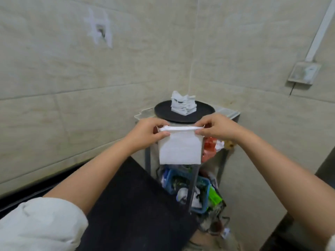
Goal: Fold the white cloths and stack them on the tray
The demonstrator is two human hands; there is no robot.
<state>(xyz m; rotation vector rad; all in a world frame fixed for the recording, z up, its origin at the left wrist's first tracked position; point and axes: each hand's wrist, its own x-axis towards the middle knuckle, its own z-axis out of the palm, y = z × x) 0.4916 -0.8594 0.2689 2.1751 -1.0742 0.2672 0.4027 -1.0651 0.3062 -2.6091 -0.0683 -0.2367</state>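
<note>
A white cloth (180, 147) hangs folded in front of me, held in the air by its top edge. My left hand (147, 132) pinches the top left corner and my right hand (216, 126) pinches the top right corner. Behind the cloth a round black tray (163, 111) sits on a small corner shelf. On the tray's middle stands a stack of folded white cloths (183, 105), somewhat uneven. The cloth I hold hangs lower than the tray and nearer to me.
The corner shelf (228, 113) has grey legs and stands where two tiled walls meet. Below it lie a blue basket (204, 185), a red packet (209, 147) and other clutter. A dark surface (134, 205) lies below my arms. An electrical box (303, 73) hangs on the right wall.
</note>
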